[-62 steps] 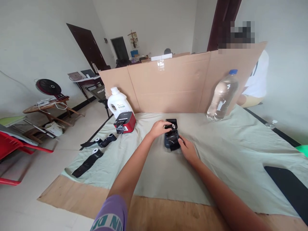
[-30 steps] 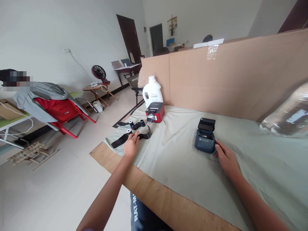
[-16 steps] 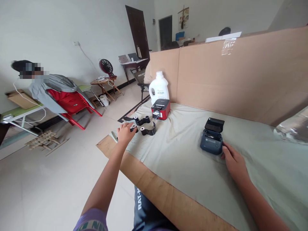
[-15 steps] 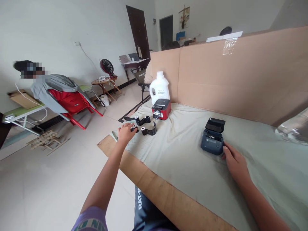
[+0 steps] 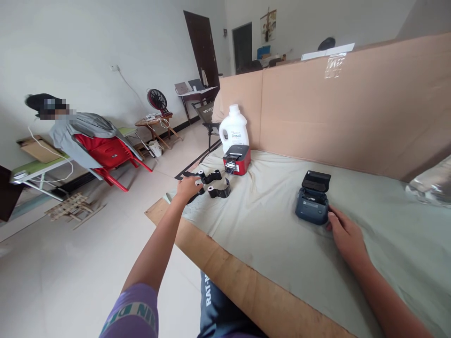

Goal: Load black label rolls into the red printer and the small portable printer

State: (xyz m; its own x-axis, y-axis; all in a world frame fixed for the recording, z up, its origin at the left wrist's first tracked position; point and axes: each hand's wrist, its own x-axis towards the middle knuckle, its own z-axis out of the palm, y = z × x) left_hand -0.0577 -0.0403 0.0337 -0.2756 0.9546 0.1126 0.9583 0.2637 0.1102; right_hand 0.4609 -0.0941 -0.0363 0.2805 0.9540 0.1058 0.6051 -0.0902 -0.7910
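My left hand [image 5: 188, 188] reaches over the table's left end, fingers stretched out among loose rolls of black film. One black roll [image 5: 200, 191] lies just by its thumb, partly hidden by the hand. Beyond the fingers stands another ribbon roll [image 5: 210, 177], and a third roll [image 5: 220, 191] with a curled strip lies to the right. My right hand [image 5: 348, 238] grips the lower right side of a dark blue label printer [image 5: 312, 206], thumb in front. The printer's lid [image 5: 316, 181] is raised, leaving its inside exposed.
A red and black printer [image 5: 237, 160] with black film at its front stands before a white jug [image 5: 234, 129]. Tall cardboard [image 5: 334, 108] borders the table's back. Clear plastic wrapping [image 5: 431, 185] lies at right. A seated person [image 5: 79, 129] is at left.
My left hand has shifted slightly up and right, away from the near roll towards the back ones. My right hand stays at the label printer. The view has turned slightly.
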